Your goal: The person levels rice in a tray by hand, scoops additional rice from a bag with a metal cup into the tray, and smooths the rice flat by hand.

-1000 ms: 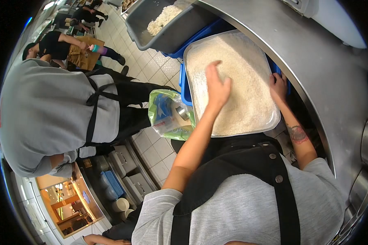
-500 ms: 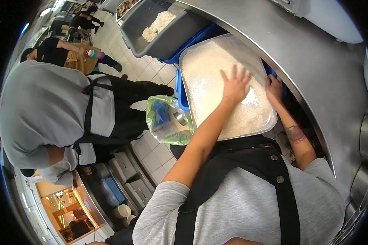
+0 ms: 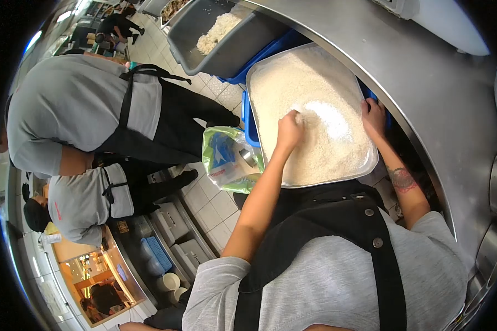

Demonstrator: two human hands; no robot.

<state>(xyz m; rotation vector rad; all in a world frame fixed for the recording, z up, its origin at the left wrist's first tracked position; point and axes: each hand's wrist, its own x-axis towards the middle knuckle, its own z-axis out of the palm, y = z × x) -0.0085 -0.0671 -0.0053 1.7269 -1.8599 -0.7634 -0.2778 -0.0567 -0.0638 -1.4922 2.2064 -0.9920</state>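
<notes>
A large pale tray [image 3: 337,180] holds a wide bed of rice-like grains [image 3: 315,160], with a bare, shiny patch near its middle. My left hand [image 3: 290,131] is over the left-centre of the tray, its fingers curled together in the grains, some showing at the fingertips. At the tray's right edge, my right hand [image 3: 374,117] is closed around the rim. Just left of the tray stands an open green and clear plastic bag [image 3: 218,160] with a metal scoop [image 3: 247,158] and pale grains inside. Blue bins [image 3: 250,118] show beneath the tray.
A steel counter [image 3: 425,105] curves along the right. Beyond the tray is a grey tub [image 3: 248,47] with white rice. Co-workers in grey shirts [image 3: 88,105] and black aprons stand at the left, above shelves with grey containers [image 3: 171,222]. Another person [image 3: 116,27] is farther back.
My left hand was spread over the grains and has moved left, its fingers now curled. A shiny patch shows in the grains. The co-workers at the left have shifted; my right hand stays at the rim.
</notes>
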